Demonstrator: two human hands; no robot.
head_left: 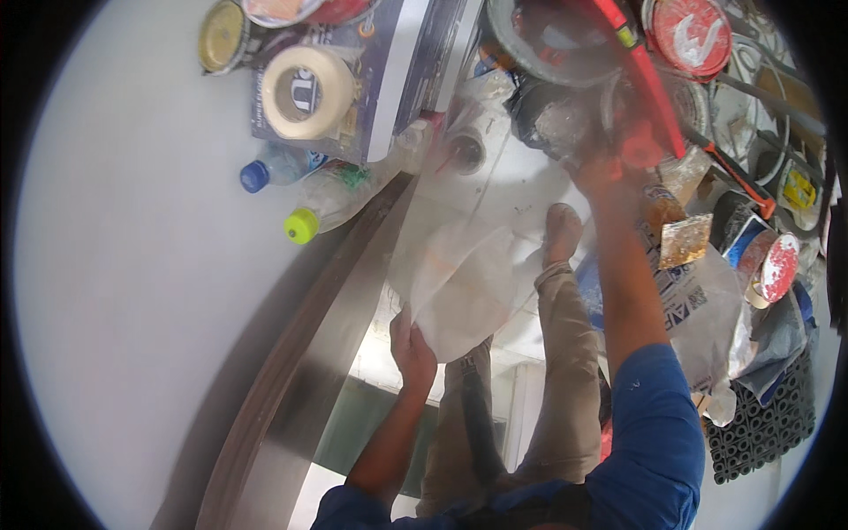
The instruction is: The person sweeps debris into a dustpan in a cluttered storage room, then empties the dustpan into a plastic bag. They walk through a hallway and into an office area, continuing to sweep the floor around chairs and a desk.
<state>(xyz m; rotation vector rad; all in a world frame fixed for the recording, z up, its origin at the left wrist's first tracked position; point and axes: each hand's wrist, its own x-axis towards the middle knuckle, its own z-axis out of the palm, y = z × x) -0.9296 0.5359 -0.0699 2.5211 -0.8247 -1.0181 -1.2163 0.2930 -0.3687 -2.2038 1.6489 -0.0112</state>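
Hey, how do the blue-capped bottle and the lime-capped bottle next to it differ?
The blue-capped bottle has a dark blue cap; the lime-capped bottle has a bright yellow-green one.
The blue-capped bottle looks bluish, while the lime-capped bottle looks mostly colourless with some green on it.
More of the lime-capped bottle's length shows than of the blue-capped bottle's.
Both are see-through, with their caps on.
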